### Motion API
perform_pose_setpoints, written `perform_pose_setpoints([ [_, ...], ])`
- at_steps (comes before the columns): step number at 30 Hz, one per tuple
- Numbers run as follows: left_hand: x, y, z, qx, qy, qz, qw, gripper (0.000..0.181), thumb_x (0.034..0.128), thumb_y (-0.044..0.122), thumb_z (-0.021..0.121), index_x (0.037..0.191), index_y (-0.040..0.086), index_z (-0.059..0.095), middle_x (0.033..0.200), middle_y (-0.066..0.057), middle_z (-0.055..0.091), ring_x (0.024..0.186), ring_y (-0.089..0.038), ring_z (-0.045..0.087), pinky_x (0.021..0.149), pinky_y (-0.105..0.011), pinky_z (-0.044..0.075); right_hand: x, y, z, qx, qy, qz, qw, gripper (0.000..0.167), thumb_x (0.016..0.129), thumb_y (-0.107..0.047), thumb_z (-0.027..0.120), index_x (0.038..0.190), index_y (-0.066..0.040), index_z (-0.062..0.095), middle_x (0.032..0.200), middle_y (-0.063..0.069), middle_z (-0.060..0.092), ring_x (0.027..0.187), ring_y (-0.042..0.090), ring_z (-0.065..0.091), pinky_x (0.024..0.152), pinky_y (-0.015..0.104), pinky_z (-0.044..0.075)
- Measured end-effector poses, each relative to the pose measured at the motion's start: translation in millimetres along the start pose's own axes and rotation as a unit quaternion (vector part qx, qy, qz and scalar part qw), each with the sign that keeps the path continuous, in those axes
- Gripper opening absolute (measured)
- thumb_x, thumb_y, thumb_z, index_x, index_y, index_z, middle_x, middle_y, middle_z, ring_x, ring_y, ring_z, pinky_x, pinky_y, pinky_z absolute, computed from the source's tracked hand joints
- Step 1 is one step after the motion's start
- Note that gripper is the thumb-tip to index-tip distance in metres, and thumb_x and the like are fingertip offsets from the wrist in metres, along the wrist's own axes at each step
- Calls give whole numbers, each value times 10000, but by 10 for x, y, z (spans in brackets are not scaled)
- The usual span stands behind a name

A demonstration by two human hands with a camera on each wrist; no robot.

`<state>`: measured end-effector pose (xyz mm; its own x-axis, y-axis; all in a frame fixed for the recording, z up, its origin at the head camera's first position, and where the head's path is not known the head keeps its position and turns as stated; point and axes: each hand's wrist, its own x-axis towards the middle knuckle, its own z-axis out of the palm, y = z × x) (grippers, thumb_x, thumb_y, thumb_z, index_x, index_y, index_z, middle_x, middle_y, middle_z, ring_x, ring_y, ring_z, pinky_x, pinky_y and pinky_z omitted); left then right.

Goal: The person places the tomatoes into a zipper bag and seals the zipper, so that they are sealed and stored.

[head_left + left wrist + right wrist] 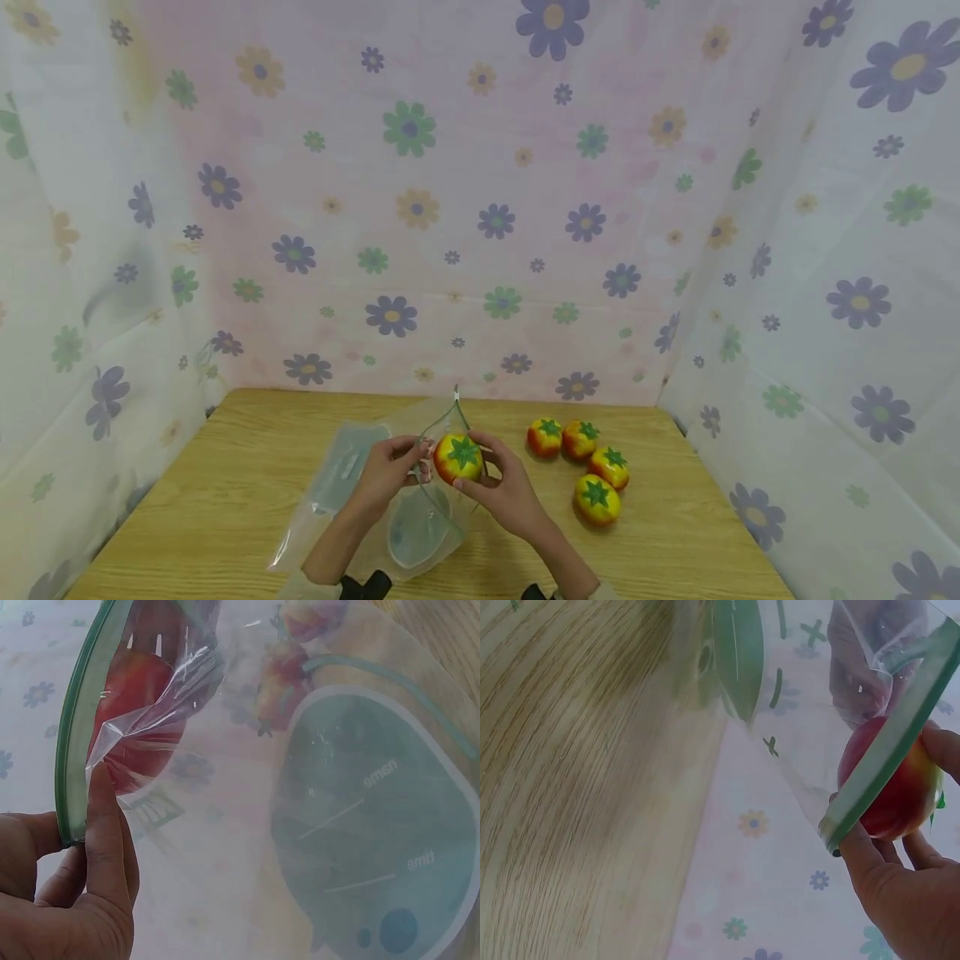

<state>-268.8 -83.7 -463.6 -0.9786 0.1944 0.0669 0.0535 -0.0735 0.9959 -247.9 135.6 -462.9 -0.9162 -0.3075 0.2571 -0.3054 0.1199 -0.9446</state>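
My right hand (506, 487) holds a red-and-yellow toy fruit (458, 458) with a green leafy top, at the mouth of a clear zip bag. Opposite it, my left hand (390, 471) pinches the bag's edge beside the green zip strip (71, 727). The bag's mouth is spread apart, and its lower part hangs down with a teal printed panel (375, 817). In the right wrist view, the fruit (885, 780) lies partly behind the green strip, and fingers of the right hand (907, 900) touch the strip's lower end.
Several similar toy fruits (596, 500) stand together on the wooden table (675, 533), right of my hands. Another clear bag with a teal panel (345, 471) lies flat at the left. Flower-patterned cloth (450, 208) closes in the back and both sides.
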Motion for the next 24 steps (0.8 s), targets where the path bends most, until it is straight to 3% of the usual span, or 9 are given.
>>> perform_pose_setpoints([
  [13,29,16,-12,-78,176,-110,9998,300,1044,137,586,1158,-134,648,869,-57,652,713,-117,613,666,-232,596,0,33,59,65,136,113,9998,651,894,-160,804,1451,-23,496,1489,208,462,1268,373,529,916,316,588],
  [24,46,19,-24,-2,203,-179,9996,305,1045,170,594,1140,-113,657,847,-42,653,702,-128,622,672,-237,602,-12,22,63,101,17,-2,9999,598,896,-53,759,1437,-21,508,1470,202,482,1256,369,535,909,324,592],
])
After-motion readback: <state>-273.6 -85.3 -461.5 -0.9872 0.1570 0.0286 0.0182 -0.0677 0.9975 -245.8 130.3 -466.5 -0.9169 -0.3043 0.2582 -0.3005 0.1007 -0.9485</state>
